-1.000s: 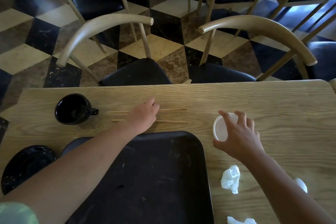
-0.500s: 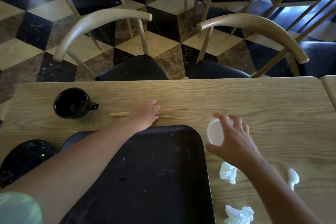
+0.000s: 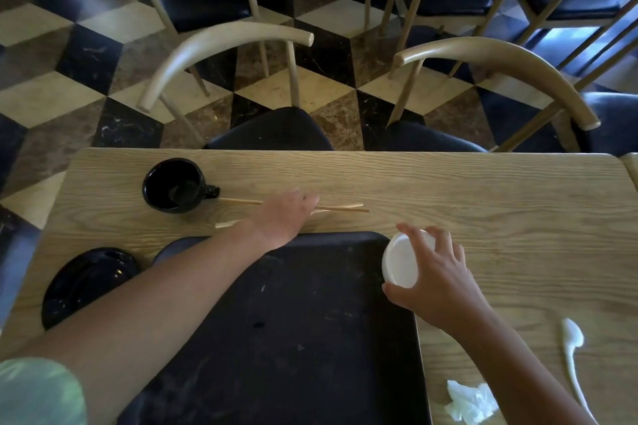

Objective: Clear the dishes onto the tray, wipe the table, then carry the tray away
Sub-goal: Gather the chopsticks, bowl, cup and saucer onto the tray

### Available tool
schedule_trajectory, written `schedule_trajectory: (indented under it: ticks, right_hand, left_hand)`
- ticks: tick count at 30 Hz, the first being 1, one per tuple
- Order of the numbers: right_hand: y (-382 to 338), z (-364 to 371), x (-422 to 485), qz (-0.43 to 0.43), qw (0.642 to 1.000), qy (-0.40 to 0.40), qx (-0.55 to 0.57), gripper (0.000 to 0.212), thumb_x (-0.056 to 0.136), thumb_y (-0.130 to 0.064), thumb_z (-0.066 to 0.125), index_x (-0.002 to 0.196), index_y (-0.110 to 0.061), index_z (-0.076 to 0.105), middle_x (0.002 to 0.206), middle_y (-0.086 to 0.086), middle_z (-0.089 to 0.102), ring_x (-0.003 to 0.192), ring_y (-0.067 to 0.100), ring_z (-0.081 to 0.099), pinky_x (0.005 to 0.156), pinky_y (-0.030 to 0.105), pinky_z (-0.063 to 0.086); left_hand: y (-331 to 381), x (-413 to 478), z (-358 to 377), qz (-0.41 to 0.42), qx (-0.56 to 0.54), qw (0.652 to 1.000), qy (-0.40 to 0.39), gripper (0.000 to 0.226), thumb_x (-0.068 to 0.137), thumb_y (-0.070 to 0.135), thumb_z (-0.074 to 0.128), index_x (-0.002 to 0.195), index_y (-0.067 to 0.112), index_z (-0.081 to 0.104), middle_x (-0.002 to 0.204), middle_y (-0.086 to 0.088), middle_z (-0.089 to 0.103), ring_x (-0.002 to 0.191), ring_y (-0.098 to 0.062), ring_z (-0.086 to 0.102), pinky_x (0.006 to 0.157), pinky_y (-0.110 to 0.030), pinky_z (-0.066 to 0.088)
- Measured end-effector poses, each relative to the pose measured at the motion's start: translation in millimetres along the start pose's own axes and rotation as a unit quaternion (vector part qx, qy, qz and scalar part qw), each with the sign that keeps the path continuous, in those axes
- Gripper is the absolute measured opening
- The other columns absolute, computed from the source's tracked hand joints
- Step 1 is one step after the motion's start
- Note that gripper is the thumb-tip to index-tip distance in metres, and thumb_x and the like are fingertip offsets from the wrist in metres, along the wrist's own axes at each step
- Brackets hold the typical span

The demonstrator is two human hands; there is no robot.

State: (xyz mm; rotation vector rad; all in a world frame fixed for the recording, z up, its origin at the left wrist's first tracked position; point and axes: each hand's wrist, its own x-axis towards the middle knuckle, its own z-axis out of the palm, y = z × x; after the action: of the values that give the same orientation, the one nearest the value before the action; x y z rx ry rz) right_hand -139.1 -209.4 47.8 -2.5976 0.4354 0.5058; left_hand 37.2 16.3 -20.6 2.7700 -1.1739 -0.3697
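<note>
Head view shows both hands at the clearing stage. The right hand (image 3: 436, 283) has fingers and thumb wrapped round a small white cup (image 3: 402, 260), tipped so a flat round face looks towards the camera. The cup sits under those fingertips at the far corner of the black tray (image 3: 293, 338), apparently over its rim rather than set down. The left hand (image 3: 281, 217) lies over a pair of chopsticks (image 3: 345, 208) on the table (image 3: 483, 197), knuckles bent. The sticks cross just past its fingertips and spread into two ends on the wrist side. The back of the hand hides the fingertips, so I cannot tell whether they pinch the sticks or only press them. A black mug (image 3: 176, 188) stands off the little-finger side of that hand, one stick end nearly reaching its handle, and a black saucer (image 3: 86, 283) lies beside the left forearm. A white spoon (image 3: 571, 345) and a crumpled napkin (image 3: 473, 402) lie back behind the right wrist. To do this step well, I judge the cup should be turned upright and lowered flat inside the tray before the fingers loosen, near a corner so room is left for mug and saucer. The sticks want squaring up: bring the spread ends together against the tabletop, pinch near the middle so neither swings, then lay them along the tray wall where they cannot roll.
</note>
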Motion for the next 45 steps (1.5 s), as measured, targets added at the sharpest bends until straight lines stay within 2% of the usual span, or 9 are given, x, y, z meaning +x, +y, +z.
schedule_trajectory:
  ticks: [3, 6, 13, 17, 22, 26, 29, 35, 45]
  right_hand:
    - [-11, 9, -3, -0.005, 1.0, -0.001, -0.014, 0.1, 0.061, -0.062, 0.071, 0.144, -0.045, 0.017, 0.149, 0.0, 0.02, 0.132, 0.03, 0.029, 0.097, 0.051, 0.046]
    - [-21, 20, -5, -0.003, 1.0, -0.005, -0.025, 0.101, 0.06, -0.062, 0.07, 0.144, -0.045, 0.016, 0.15, 0.001, 0.018, 0.134, 0.03, 0.028, 0.098, 0.051, 0.046]
    - [-31, 44, -8, 0.007, 0.999, -0.02, -0.046, 0.105, 0.06, -0.064, 0.07, 0.146, -0.044, 0.013, 0.149, 0.0, 0.018, 0.134, 0.029, 0.027, 0.099, 0.052, 0.046]
    - [-35, 53, -12, 0.007, 0.998, -0.014, -0.065, 0.104, 0.06, -0.064, 0.068, 0.146, -0.044, 0.013, 0.148, 0.0, 0.019, 0.133, 0.029, 0.027, 0.099, 0.05, 0.045]
    - [-37, 59, -18, 0.009, 0.998, -0.008, -0.066, 0.104, 0.061, -0.063, 0.068, 0.147, -0.044, 0.013, 0.148, 0.0, 0.019, 0.134, 0.029, 0.026, 0.098, 0.05, 0.045]
    - [-36, 63, -21, 0.009, 0.998, -0.008, -0.067, 0.104, 0.062, -0.062, 0.069, 0.147, -0.044, 0.012, 0.15, 0.001, 0.018, 0.137, 0.03, 0.024, 0.099, 0.051, 0.045]
    - [-36, 64, -21, 0.011, 0.997, -0.001, -0.07, 0.104, 0.062, -0.062, 0.069, 0.147, -0.044, 0.012, 0.15, 0.001, 0.018, 0.136, 0.03, 0.025, 0.098, 0.051, 0.045]
    - [-32, 65, -22, 0.01, 0.997, 0.002, -0.076, 0.104, 0.061, -0.063, 0.069, 0.147, -0.044, 0.012, 0.148, 0.001, 0.017, 0.135, 0.03, 0.026, 0.098, 0.051, 0.046]
    - [-27, 64, -21, 0.011, 0.997, 0.0, -0.075, 0.106, 0.061, -0.062, 0.071, 0.148, -0.043, 0.012, 0.15, 0.002, 0.016, 0.136, 0.031, 0.025, 0.099, 0.051, 0.045]
  left_hand:
    - [3, -19, -3, -0.008, 0.0, 1.0, 0.024, 0.028, 0.087, 0.002, 0.057, 0.087, 0.022, 0.037, 0.073, 0.008, 0.035, 0.058, -0.011, 0.034, 0.053, -0.024, 0.022]
    - [4, -39, 1, -0.027, -0.022, 0.999, 0.01, 0.034, 0.08, -0.006, 0.056, 0.105, 0.014, 0.046, 0.083, 0.005, 0.037, 0.06, -0.017, 0.042, 0.05, -0.029, 0.031]
    - [8, -78, 28, 0.028, 0.019, 0.998, -0.056, 0.027, 0.089, 0.0, 0.055, 0.111, 0.012, 0.046, 0.094, -0.003, 0.048, 0.06, -0.018, 0.046, 0.049, -0.031, 0.034]
    - [6, -87, 36, 0.027, 0.014, 0.998, -0.059, 0.042, 0.081, -0.005, 0.058, 0.117, 0.012, 0.045, 0.099, -0.005, 0.048, 0.071, -0.016, 0.038, 0.055, -0.03, 0.032]
    - [10, -87, 39, 0.011, 0.036, 0.999, -0.026, 0.055, 0.075, -0.006, 0.065, 0.124, 0.01, 0.047, 0.111, -0.009, 0.053, 0.094, -0.025, 0.052, 0.07, -0.033, 0.041]
    - [10, -89, 38, 0.017, 0.049, 0.999, -0.003, 0.053, 0.077, -0.006, 0.065, 0.125, 0.009, 0.049, 0.121, -0.012, 0.052, 0.106, -0.027, 0.052, 0.081, -0.036, 0.046]
    - [6, -94, 37, 0.033, 0.043, 0.999, 0.005, 0.051, 0.077, -0.006, 0.064, 0.124, 0.01, 0.052, 0.119, -0.011, 0.054, 0.104, -0.027, 0.052, 0.08, -0.035, 0.048]
    - [-1, -105, 35, 0.072, 0.049, 0.996, -0.002, 0.06, 0.064, -0.01, 0.073, 0.119, 0.011, 0.06, 0.101, -0.01, 0.057, 0.083, -0.023, 0.055, 0.057, -0.031, 0.043]
    - [3, -105, 36, 0.071, 0.057, 0.996, 0.008, 0.065, 0.067, -0.009, 0.073, 0.127, 0.011, 0.057, 0.109, -0.013, 0.057, 0.087, -0.023, 0.056, 0.063, -0.033, 0.048]
